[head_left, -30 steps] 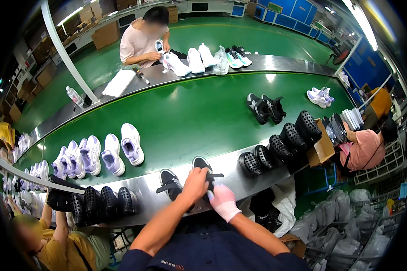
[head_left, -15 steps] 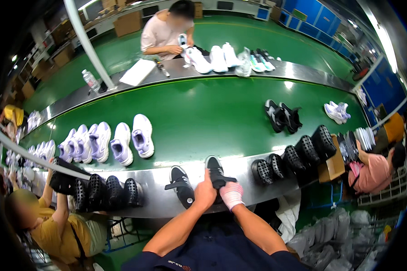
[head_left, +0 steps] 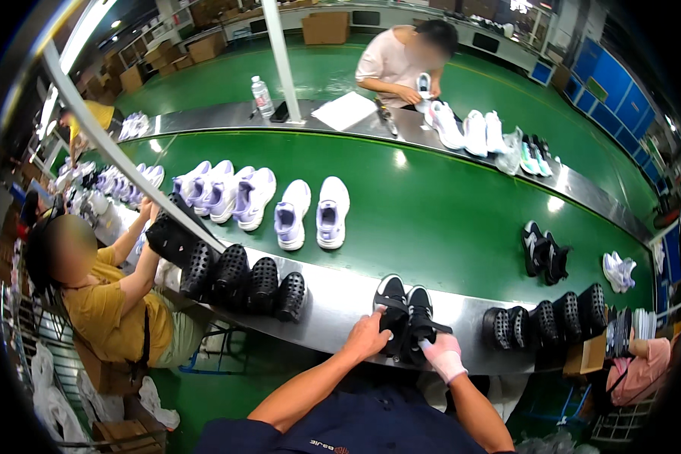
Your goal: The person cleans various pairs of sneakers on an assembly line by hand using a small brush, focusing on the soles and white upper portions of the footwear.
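Two black sneakers with pale edging stand side by side, toes pointing away from me, on the metal ledge in front of me. My bare left hand (head_left: 368, 337) is closed on the left sneaker (head_left: 391, 291), with fingers and thumb at its strap. My right hand (head_left: 445, 357), in a pale pink striped glove, grips the right sneaker (head_left: 420, 304) near its dark strap, which sticks out to the right. The hands partly cover the heel ends of both sneakers.
Black perforated shoe-shaped pieces (head_left: 263, 286) line the ledge on both sides. White-and-lilac sneakers (head_left: 331, 213) and a black-grey pair (head_left: 546, 253) sit on the green belt (head_left: 424, 219). A co-worker in yellow (head_left: 113, 303) works at left, another (head_left: 405, 64) across the belt.
My view has turned left. The two sneakers, apart before, now stand close together. My left hand has gone from the right sneaker to the left one; my right hand stays at the right one.
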